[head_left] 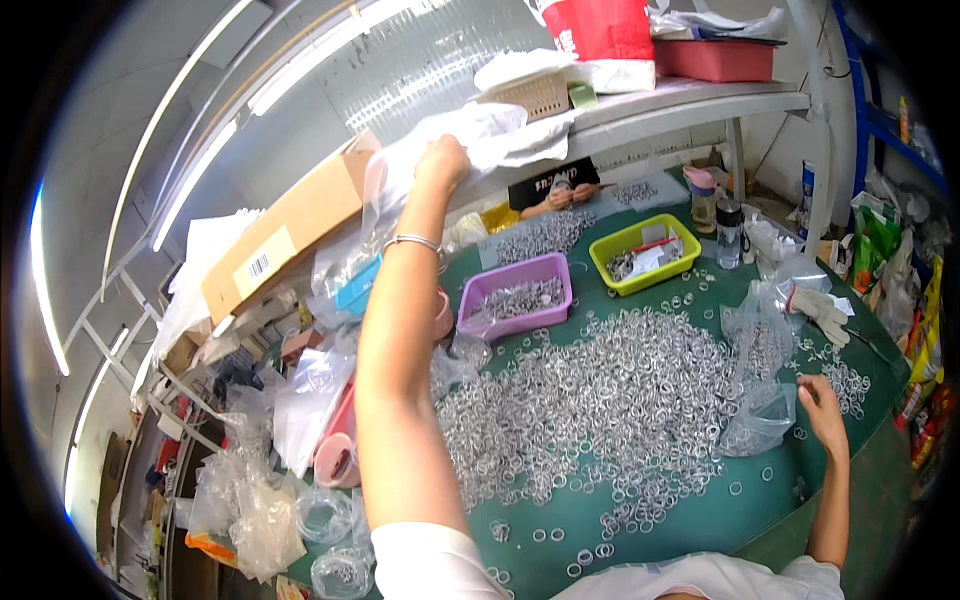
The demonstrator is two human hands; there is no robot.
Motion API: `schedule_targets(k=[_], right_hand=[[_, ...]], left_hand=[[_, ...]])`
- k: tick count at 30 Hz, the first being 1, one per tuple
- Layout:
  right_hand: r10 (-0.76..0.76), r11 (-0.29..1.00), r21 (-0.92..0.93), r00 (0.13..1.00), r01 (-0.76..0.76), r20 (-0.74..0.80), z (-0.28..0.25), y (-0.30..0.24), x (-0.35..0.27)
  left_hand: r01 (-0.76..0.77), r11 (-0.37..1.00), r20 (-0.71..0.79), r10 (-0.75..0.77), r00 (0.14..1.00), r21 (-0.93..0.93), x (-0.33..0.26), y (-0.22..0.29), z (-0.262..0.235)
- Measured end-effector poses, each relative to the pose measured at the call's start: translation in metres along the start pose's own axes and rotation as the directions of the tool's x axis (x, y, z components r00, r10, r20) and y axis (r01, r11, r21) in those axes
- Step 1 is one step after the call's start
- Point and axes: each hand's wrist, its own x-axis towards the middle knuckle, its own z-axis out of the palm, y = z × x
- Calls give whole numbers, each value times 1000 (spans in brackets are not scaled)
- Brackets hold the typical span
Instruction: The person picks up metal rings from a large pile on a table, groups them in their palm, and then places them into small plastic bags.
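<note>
Head view: your left hand (443, 162) is at crumpled, see-through plastic (485, 121), your right hand (822, 412) beside a clear bag (762, 422); I cannot tell whether either grips.

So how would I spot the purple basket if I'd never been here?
Find the green table with its wide heap of metal rings. Beyond the heap, left of the yellow-green basket, sits the purple basket, holding small grey metal pieces. Its colour alone sets it apart from that neighbour.
</note>
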Motion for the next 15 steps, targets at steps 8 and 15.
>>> schedule_targets(k=[8, 15], right_hand=[[104, 989, 106, 994, -107, 38, -2, -9, -15], [131, 967, 221, 991, -129, 8, 5, -2, -15]], left_hand=[[-130, 973, 72, 118, 990, 193, 41, -35, 15], [-203, 962, -21, 210, 977, 182, 33, -36, 3]])
